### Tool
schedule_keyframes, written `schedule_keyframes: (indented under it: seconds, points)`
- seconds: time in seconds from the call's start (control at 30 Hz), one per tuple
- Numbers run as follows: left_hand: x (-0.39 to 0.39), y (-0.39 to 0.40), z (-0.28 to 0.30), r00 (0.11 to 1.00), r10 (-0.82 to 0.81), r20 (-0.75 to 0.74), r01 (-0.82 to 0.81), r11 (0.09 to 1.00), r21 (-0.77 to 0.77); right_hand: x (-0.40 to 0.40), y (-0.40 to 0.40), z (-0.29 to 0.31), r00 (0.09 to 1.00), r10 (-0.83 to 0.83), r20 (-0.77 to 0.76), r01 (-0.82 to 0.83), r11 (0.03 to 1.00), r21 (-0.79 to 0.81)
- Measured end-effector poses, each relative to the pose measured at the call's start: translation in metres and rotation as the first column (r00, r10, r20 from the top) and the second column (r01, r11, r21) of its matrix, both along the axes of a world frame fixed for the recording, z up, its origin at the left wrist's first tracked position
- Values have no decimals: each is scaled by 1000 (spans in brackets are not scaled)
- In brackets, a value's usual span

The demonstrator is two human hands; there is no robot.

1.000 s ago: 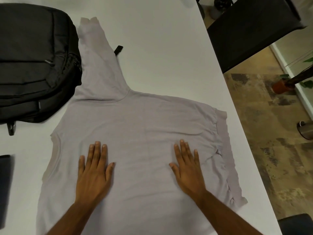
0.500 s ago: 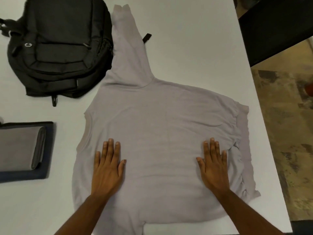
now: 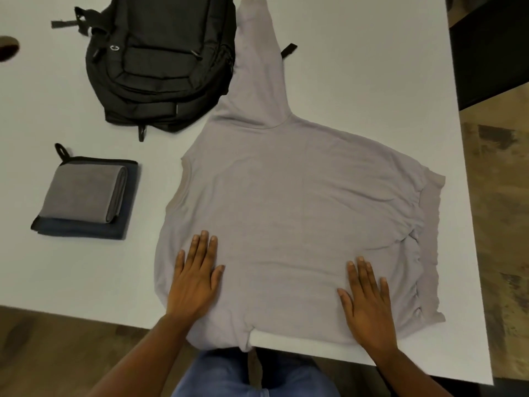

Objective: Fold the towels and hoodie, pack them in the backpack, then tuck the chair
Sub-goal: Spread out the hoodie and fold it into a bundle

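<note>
A light grey hoodie (image 3: 300, 202) lies spread flat on the white table (image 3: 372, 67), one sleeve stretched toward the far edge beside the black backpack (image 3: 160, 64). My left hand (image 3: 197, 276) rests flat on the hoodie's near left part, fingers straight. My right hand (image 3: 366, 299) presses flat on its near right part. A folded grey towel (image 3: 83, 196) sits on a folded dark blue towel (image 3: 86, 229) at the left. A bit of the hoodie hangs over the table's near edge.
The table's right edge drops to a patterned floor (image 3: 498, 224). A dark piece of furniture (image 3: 486, 47) stands at the far right. A black strap end (image 3: 288, 50) pokes out beside the sleeve. My legs in blue jeans (image 3: 229, 373) are below the near edge.
The view has tilted back and left, bringing the backpack, the towel stack and the table's near edge into sight. Both hands have slid toward me over the hoodie, staying flat.
</note>
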State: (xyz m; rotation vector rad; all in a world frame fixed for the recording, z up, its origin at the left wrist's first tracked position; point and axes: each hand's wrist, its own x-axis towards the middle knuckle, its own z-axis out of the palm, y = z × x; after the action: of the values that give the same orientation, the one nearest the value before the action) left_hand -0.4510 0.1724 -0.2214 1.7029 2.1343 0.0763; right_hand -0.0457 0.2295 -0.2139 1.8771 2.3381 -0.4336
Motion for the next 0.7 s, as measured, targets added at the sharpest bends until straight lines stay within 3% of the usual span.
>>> schedule_keyframes:
  seconds: [0.17,0.27,0.5,0.7]
  points:
    - [-4,-45,7,999,40,25,-40,999,9,24,-29,2,990,-127,-56,130,990,56]
    - [-11,-73,12,996,25,84,-26,1000,5,37,-46,6,988,-84,-131,108,975,193]
    - [-38,-101,31,994,-58,90,53,997,58,62,-74,9,999,40,-4,-35,921,387]
    - [-63,-92,21,984,-156,87,138,972,191,68,-75,15,998,-43,39,23,915,403]
